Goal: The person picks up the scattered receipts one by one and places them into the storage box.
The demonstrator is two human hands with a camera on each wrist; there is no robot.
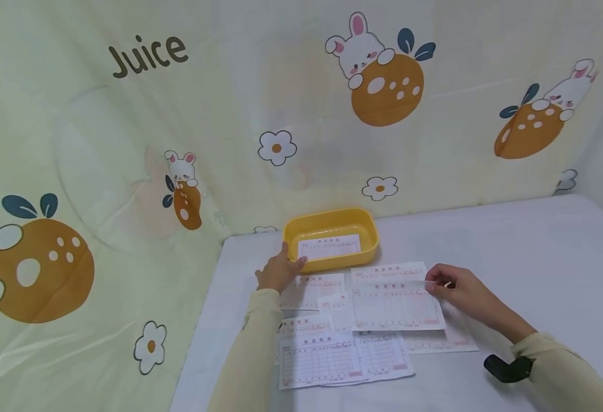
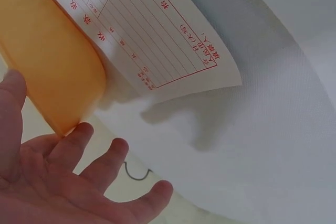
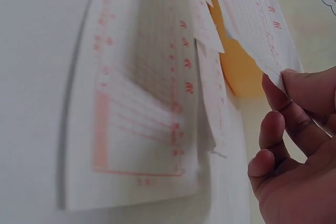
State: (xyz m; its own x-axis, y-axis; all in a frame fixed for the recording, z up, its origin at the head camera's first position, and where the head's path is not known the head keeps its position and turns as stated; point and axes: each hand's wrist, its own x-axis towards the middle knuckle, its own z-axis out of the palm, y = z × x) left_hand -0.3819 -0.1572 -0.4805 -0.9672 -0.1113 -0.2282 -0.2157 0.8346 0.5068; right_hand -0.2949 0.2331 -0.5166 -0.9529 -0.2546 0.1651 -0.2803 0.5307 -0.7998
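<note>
Between thumb and forefinger, my right hand pinches the upper right corner of a printed receipt slip, raised over other slips. In the right wrist view this slip hangs from the fingertips, the other fingers loosely bent. My left hand touches the near left corner of a yellow plastic tray. Its fingers are spread, with thumb and forefinger at the tray's edge in the left wrist view. Inside the tray lies one receipt slip.
Several receipt slips overlap on the white-covered table before the tray. A patterned curtain hangs directly behind. A black strap-like piece is at the right sleeve.
</note>
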